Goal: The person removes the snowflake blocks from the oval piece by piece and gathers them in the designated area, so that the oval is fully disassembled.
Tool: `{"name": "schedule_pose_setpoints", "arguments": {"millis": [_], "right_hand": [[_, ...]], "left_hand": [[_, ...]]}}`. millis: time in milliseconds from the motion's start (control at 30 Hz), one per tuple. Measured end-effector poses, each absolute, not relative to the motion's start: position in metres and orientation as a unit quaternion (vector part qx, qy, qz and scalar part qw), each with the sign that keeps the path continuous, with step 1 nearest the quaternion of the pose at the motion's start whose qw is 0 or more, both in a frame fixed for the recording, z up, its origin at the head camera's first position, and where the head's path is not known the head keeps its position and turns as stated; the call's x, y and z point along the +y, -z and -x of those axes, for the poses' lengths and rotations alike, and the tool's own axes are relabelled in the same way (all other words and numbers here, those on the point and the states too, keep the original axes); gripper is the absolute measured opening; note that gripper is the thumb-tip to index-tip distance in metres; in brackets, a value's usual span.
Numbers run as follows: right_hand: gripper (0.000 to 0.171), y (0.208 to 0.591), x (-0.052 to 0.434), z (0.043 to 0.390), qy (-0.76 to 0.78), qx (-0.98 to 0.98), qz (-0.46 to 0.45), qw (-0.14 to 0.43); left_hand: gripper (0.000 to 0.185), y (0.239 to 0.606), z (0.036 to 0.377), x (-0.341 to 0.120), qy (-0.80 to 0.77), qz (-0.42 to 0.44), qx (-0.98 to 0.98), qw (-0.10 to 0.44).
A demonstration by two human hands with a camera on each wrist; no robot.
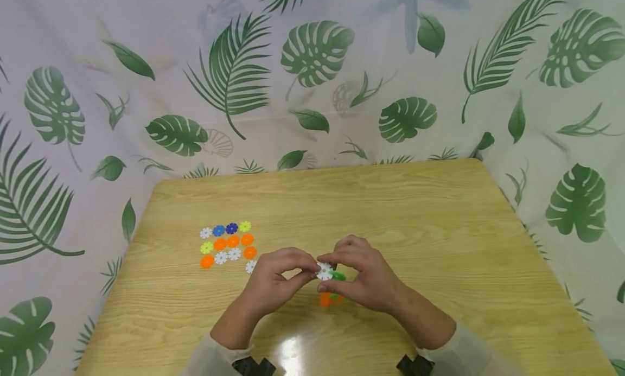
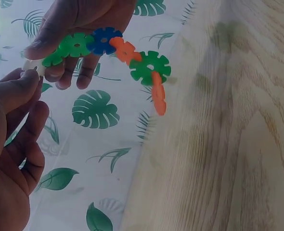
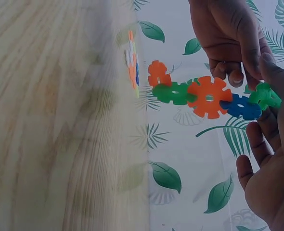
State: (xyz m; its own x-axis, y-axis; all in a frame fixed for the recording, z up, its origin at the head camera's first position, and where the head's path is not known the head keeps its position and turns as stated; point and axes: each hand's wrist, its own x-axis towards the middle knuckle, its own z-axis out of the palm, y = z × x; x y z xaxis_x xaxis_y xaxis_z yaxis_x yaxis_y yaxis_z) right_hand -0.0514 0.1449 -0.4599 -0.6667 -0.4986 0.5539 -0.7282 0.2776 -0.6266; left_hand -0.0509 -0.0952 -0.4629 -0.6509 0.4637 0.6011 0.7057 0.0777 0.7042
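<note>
Both hands (image 1: 324, 275) pinch disc chain (image 3: 207, 96) mid-table (image 1: 439, 213) — edges well apart.

Over a light wooden table (image 1: 400, 213), a person's left hand (image 1: 275, 278) and right hand (image 1: 368, 275) meet, fingertips pinching a white snowflake disc (image 1: 324, 271). Green pieces (image 1: 338, 276) show just beside it under the right hand, with orange ones (image 1: 325, 299) below. To the left, loose discs (image 1: 228, 244) in white, blue, yellow-green and orange lie in rows. A leaf-print cloth (image 1: 312, 72) hangs behind.
</note>
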Motion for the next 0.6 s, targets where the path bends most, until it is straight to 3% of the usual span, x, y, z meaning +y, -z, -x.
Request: {"name": "schedule_pose_setpoints", "arguments": {"millis": [267,600], "right_hand": [[0.054,0.461,0.146,0.047,-0.457,-0.803,-0.361,0.124],[0.045,0.472,0.14,0.05,-0.417,-0.8,-0.356,0.245]], "left_hand": [[0.018,0.462,0.051,-0.095,0.515,0.368,-0.757,0.165],[0.004,0.464,0.051,-0.094,0.486,0.343,-0.776,0.21]]}}
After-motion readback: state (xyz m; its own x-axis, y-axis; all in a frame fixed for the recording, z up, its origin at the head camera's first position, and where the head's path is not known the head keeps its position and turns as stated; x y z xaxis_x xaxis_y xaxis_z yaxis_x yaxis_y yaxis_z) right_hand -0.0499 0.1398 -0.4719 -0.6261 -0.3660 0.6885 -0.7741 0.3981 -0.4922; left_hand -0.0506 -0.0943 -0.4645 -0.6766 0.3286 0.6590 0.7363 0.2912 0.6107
